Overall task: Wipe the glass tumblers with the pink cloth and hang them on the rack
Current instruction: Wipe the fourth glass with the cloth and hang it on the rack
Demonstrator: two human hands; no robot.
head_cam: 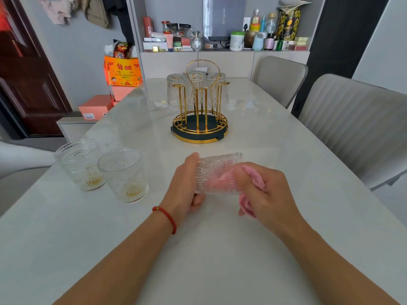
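Left hand (186, 186) grips ribbed clear glass tumbler (217, 173) sideways; right hand (267, 192) pinches fuzzy pink cloth (253, 179) inside; gold wire rack (199, 102) at 12 o'clock

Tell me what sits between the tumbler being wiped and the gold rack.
Nothing: in the head view only bare table top lies between the held tumbler and the gold rack. The two waiting tumblers stand off to the left.

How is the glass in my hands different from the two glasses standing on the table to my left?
The held tumbler lies sideways between the left hand and right hand, with the pink cloth pushed inside. The two standing tumblers sit upright, untouched and without cloth. All share the same ribbed clear glass.
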